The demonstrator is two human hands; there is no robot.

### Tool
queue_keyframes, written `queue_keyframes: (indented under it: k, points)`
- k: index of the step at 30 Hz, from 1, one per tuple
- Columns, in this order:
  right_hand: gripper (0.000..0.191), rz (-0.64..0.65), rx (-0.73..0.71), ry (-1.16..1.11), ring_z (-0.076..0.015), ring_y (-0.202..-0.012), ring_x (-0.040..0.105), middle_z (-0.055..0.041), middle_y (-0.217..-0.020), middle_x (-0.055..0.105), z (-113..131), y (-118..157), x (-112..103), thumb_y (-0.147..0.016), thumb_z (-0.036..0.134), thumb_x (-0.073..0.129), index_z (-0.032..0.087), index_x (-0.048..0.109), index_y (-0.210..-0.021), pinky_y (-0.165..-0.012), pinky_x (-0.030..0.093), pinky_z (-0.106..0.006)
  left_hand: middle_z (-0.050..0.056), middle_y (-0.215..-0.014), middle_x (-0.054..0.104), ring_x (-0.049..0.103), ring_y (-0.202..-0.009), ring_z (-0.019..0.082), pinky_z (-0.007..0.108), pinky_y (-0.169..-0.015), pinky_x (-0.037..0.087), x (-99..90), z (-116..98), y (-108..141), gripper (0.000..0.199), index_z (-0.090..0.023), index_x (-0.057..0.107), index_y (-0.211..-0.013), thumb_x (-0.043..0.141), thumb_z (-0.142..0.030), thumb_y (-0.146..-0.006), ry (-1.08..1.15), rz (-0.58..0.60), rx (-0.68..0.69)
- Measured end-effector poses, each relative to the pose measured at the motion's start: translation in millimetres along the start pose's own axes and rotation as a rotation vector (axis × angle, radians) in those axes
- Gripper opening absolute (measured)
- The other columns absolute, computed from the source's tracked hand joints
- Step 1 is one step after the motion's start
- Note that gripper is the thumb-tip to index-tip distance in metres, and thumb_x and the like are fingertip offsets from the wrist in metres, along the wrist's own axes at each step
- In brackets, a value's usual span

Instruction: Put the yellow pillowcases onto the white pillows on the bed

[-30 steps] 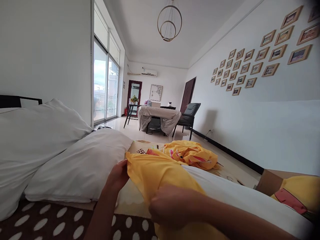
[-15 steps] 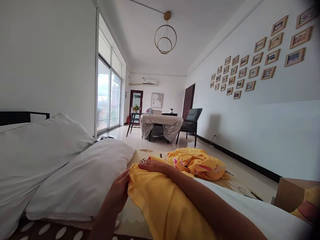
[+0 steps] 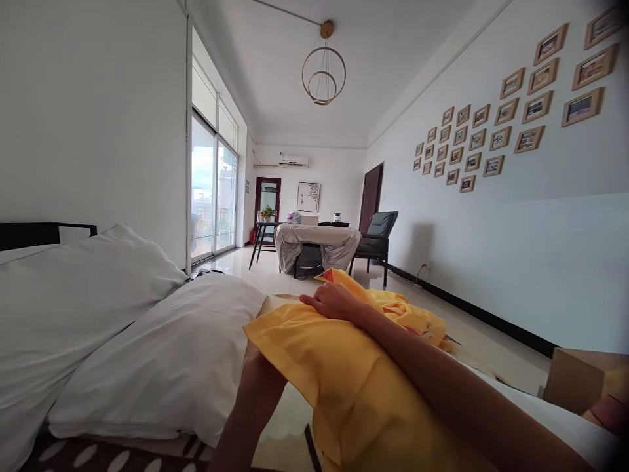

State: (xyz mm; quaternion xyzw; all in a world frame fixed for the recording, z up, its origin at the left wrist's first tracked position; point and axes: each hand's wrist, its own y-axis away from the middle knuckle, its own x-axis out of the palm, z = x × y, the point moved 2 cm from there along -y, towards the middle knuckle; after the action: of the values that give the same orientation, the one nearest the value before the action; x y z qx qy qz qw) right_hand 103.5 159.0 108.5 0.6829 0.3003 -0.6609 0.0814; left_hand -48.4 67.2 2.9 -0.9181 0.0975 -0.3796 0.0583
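Observation:
Yellow cloth spreads from the middle of the view down to the lower right. My right hand is closed on its upper edge, and a corner with a red print sticks up just beyond the fingers. Under the cloth's left corner is my left hand; its fingers are hidden by the fabric. More yellow cloth lies bunched behind my right forearm. White pillows rest to the left of my left arm.
A cardboard box stands at the lower right. Farther off are a covered table, a dark chair and a stand with a plant. A sliding glass door is at the left.
My right hand has moved right and slightly up with the cloth. My left hand has slid right, underneath the fabric. A printed corner now rises beyond my right hand.

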Motion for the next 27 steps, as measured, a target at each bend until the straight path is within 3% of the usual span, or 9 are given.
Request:
queue_keyframes:
  k: [3, 7, 10, 14, 17, 22, 27]
  points:
    - [0.079, -0.037, 0.057, 0.051, -0.0206, -0.077, 0.061, -0.0123, -0.08, 0.07, -8.1, 6.3, -1.6, -0.089, 0.067, 0.012, 0.017, 0.072, -0.075, -0.066, 0.038, -0.029, 0.007, -0.113, 0.066, 0.054, -0.109, 0.029, 0.036, -0.087, 0.046, 2.6, 22.0, 1.0, 0.037, -0.023, 0.066, -0.101, 0.071, -0.037, -0.067, -0.045, -0.041, 0.092]
    - [0.078, -0.053, 0.07, 0.063, -0.0199, -0.075, 0.061, -0.0117, -0.077, 0.07, -6.8, 8.5, -2.2, -0.09, 0.064, 0.012, 0.018, 0.073, -0.076, -0.065, 0.038, -0.028, 0.012, -0.114, 0.063, 0.046, -0.119, 0.032, 0.038, -0.097, 0.038, 0.5, 44.3, 10.4, 0.04, -0.016, 0.065, -0.101, 0.071, -0.034, -0.066, -0.428, -0.173, 0.278]
    - [0.077, -0.063, 0.076, 0.074, -0.0202, -0.074, 0.062, -0.0123, -0.078, 0.07, -2.4, 9.6, -2.6, -0.09, 0.064, 0.014, 0.017, 0.073, -0.076, -0.065, 0.038, -0.029, 0.015, -0.109, 0.064, 0.045, -0.118, 0.034, 0.04, -0.098, 0.036, 0.3, 49.2, 12.9, 0.036, -0.015, 0.067, -0.096, 0.072, -0.033, -0.065, -0.624, -0.202, 0.318]
    - [0.077, -0.07, 0.078, 0.08, -0.0201, -0.071, 0.061, -0.0118, -0.076, 0.07, -0.4, 11.4, -4.0, -0.09, 0.065, 0.014, 0.018, 0.073, -0.074, -0.064, 0.038, -0.029, 0.016, -0.106, 0.065, 0.049, -0.112, 0.035, 0.041, -0.094, 0.039, 1.3, 42.0, 12.7, 0.033, -0.016, 0.069, -0.093, 0.072, -0.033, -0.065, -0.704, -0.214, 0.352]
    - [0.076, -0.082, 0.086, 0.077, -0.0194, -0.071, 0.061, -0.0108, -0.073, 0.069, -3.5, 11.1, -7.8, -0.091, 0.063, 0.014, 0.018, 0.072, -0.072, -0.063, 0.037, -0.028, 0.016, -0.097, 0.068, 0.056, -0.1, 0.033, 0.039, -0.086, 0.043, 3.5, 32.0, 12.5, 0.031, -0.015, 0.071, -0.089, 0.07, -0.037, -0.068, -0.787, -0.159, 0.346]
    - [0.075, -0.1, 0.115, 0.069, -0.0183, -0.069, 0.061, -0.0091, -0.071, 0.068, -13.7, 11.2, -16.3, -0.091, 0.063, 0.014, 0.019, 0.071, -0.069, -0.06, 0.035, -0.027, 0.012, -0.09, 0.071, 0.06, -0.091, 0.028, 0.034, -0.081, 0.046, 11.5, 19.9, 10.3, 0.032, -0.013, 0.071, -0.087, 0.061, -0.042, -0.078, -0.776, 0.119, 0.298]
    - [0.077, -0.118, 0.152, 0.065, -0.0178, -0.065, 0.059, -0.0089, -0.07, 0.068, -22.9, 14.2, -23.0, -0.09, 0.065, 0.012, 0.019, 0.07, -0.069, -0.057, 0.032, -0.027, 0.01, -0.088, 0.07, 0.061, -0.086, 0.024, 0.031, -0.078, 0.047, 13.8, 20.7, 7.1, 0.032, -0.013, 0.069, -0.09, 0.062, -0.041, -0.078, -0.651, 0.106, 0.354]
